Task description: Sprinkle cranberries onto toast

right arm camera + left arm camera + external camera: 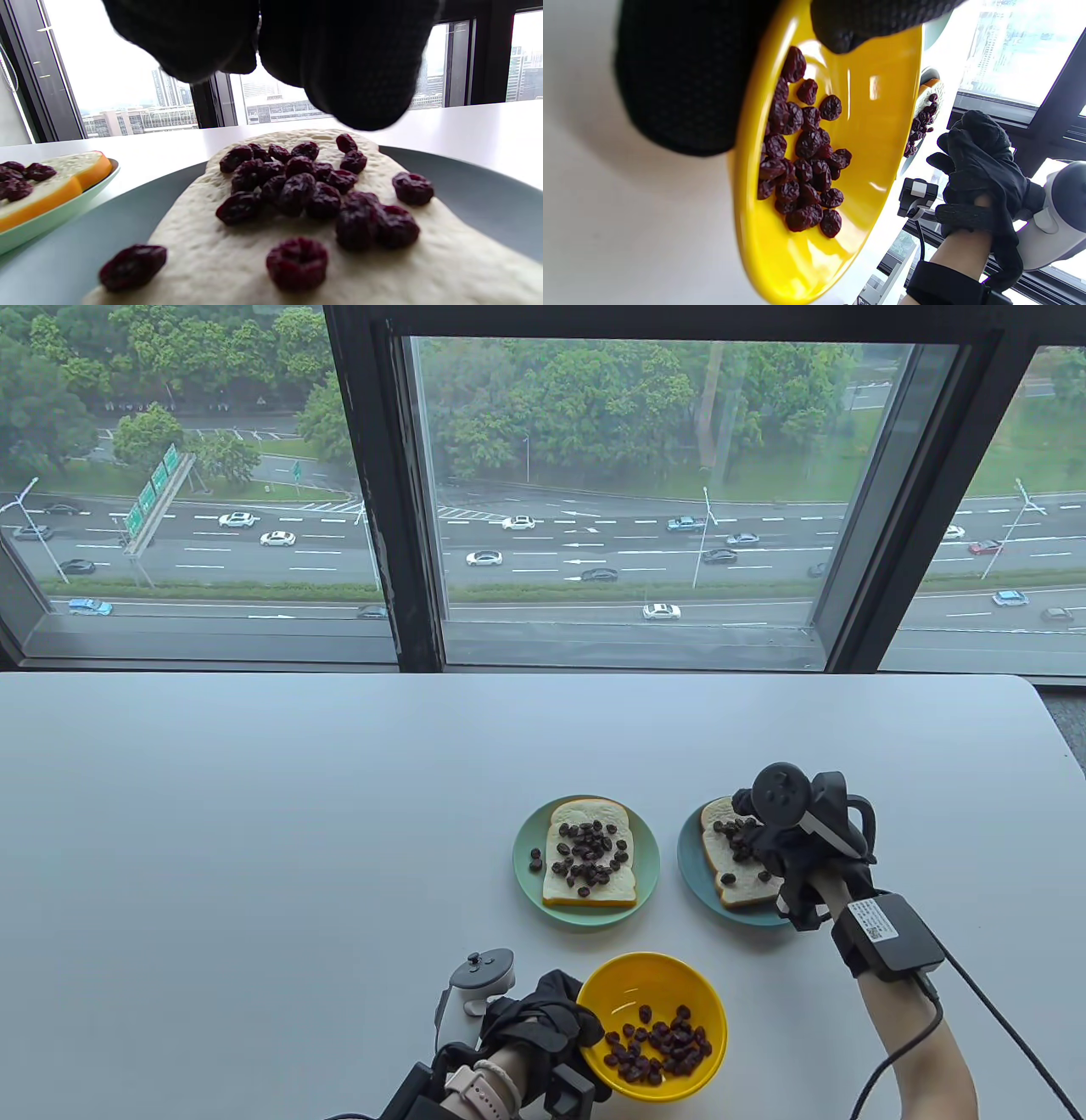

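Observation:
My left hand point(543, 1014) grips the left rim of a yellow bowl point(645, 976) near the table's front edge. In the left wrist view its fingers point(683, 76) lie outside the bowl point(874, 127). Cranberries point(657, 1052) lie in the bowl's bottom point(806, 169). My right hand point(751, 836) hovers low over the toast point(730, 886) on the blue plate point(691, 857). In the right wrist view its fingertips point(352, 84) are bunched just above that toast point(212, 262), which carries a cluster of cranberries point(297, 186). No cranberry shows between the fingers.
A green plate point(526, 882) left of the blue one holds a second toast point(564, 823) covered with cranberries, with loose ones on the plate. It also shows at the left of the right wrist view point(51, 216). A window runs along the table's far edge.

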`<act>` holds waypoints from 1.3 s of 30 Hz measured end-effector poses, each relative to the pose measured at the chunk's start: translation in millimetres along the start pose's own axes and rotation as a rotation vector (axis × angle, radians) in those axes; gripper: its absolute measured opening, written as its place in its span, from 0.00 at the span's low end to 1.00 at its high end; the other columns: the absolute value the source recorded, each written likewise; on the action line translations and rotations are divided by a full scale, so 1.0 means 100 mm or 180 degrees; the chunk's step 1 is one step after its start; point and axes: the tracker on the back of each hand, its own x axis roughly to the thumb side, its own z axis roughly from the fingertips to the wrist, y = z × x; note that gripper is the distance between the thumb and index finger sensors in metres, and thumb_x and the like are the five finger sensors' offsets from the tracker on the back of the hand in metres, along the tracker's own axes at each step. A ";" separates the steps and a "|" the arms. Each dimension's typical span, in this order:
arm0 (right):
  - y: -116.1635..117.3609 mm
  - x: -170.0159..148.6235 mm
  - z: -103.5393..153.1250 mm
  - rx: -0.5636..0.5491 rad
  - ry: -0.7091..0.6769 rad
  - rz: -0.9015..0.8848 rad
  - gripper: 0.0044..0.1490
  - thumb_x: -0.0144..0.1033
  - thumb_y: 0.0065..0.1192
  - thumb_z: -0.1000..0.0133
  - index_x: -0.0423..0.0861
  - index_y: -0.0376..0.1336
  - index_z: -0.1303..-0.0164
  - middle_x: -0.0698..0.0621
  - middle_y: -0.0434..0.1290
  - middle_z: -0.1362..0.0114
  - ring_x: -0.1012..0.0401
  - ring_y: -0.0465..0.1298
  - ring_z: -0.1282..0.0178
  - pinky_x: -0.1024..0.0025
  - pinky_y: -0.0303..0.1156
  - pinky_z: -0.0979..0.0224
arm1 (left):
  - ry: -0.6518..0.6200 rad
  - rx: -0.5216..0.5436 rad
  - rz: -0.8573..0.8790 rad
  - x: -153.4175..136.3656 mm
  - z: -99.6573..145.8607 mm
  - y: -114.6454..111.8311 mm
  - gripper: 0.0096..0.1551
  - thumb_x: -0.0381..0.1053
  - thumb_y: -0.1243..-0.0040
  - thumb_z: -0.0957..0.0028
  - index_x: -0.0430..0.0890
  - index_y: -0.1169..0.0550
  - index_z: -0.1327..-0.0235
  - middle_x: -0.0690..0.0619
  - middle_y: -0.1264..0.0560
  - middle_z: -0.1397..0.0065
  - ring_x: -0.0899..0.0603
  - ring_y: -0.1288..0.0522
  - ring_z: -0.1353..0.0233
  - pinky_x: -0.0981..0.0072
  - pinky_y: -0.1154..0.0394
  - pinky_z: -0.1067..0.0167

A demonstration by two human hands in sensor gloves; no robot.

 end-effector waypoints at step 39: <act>0.32 1.72 1.92 0.0391 -0.2698 0.1484 0.32 0.40 0.69 0.63 0.60 0.63 0.47 0.55 0.73 0.41 0.58 0.80 0.49 0.78 0.86 0.56 | -0.0308 -0.0035 0.0038 -0.01 0.06 -0.26 0.30 0.36 0.41 0.54 0.51 0.43 0.45 0.39 0.38 0.46 0.34 0.31 0.55 0.53 0.12 0.67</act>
